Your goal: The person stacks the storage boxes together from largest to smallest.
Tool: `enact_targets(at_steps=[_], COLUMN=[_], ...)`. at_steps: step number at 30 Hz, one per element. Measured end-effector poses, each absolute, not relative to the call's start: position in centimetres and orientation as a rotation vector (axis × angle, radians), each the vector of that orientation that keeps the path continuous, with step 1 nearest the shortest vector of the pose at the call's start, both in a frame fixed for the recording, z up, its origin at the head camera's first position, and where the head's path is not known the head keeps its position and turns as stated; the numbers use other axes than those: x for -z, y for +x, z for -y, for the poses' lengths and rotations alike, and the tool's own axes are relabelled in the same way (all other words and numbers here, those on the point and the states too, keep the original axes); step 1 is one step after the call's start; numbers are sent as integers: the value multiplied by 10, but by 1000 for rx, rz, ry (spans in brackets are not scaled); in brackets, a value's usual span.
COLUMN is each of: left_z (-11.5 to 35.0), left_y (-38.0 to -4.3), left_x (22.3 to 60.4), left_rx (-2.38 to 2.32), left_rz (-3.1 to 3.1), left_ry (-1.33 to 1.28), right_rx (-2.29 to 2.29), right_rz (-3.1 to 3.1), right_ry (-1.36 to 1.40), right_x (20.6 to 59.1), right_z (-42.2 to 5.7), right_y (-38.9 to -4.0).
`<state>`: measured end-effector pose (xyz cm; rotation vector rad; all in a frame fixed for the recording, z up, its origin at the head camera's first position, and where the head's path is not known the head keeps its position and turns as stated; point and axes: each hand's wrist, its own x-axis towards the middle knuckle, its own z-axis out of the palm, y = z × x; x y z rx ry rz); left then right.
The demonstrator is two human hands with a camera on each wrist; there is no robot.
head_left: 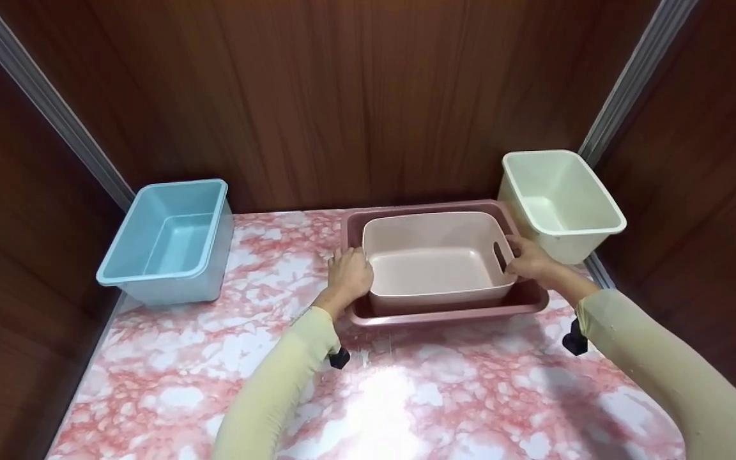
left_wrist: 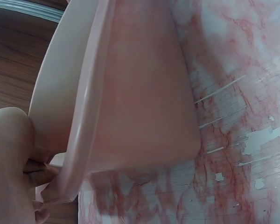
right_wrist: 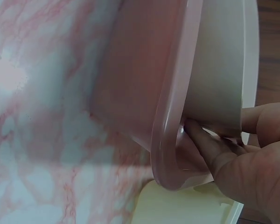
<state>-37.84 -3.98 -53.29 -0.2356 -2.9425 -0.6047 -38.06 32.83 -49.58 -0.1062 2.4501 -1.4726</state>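
Observation:
A pale pink plastic basket [head_left: 432, 297] with an oval handle slot in its right end sits nested inside a larger dusty-rose tub [head_left: 451, 316]. At the basket's left end, my left hand [head_left: 350, 275] grips the wall; in the left wrist view its fingers [left_wrist: 39, 176] curl in between basket and tub rim. My right hand [head_left: 529, 260] holds the other end at the slot. The right wrist view shows the thumb and fingers [right_wrist: 205, 142] on either side of the basket's wall. No contents show inside the basket.
A light blue bin [head_left: 163, 278] stands at the left near the back panel [head_left: 317, 115]. Right behind my right hand, a cream bin [head_left: 566, 231] stands in the corner close to the tub. The tabletop [head_left: 214, 377] has a pink-and-white marbled cover. Dark wood panels enclose both sides.

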Motion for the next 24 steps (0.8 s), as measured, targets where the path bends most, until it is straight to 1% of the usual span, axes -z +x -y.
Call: enact_targets(at_steps=[11,17,24], left_z=[38,37,33], left_y=[-380,-383,-384], left_x=[539,527,515], left_rx=[491,438,468], left_rz=[3002,3110,3236], left_ry=[-267,-265,-212], right_rx=[1367,1186,1096], right_rz=[-2603,-2657,-2654], right_ry=[-194,-179,-153], right_x=[504,495,490], right_z=[-325,-323,-322], right_y=[-383,-389,-394])
